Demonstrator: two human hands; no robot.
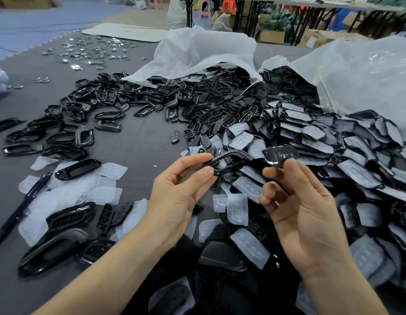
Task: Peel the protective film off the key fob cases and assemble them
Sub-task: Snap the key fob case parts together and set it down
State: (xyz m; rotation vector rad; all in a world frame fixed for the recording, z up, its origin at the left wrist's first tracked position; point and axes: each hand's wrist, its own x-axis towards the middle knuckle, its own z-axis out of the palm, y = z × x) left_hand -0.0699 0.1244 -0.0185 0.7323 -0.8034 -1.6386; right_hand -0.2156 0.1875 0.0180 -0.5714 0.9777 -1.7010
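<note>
Left hand [174,196] pinched a glossy black plastic frame [231,158], right hand [304,214] a bare black button plate [280,154]; unjoined, film-covered heaps [315,133] remained.

Two hands [174,201] [304,214], two bags [204,48] [368,76], one pen [22,205], black case parts [322,137] past counting.

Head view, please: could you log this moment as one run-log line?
left hand pinches black frame | right hand holds black button plate | not yet joined
</note>
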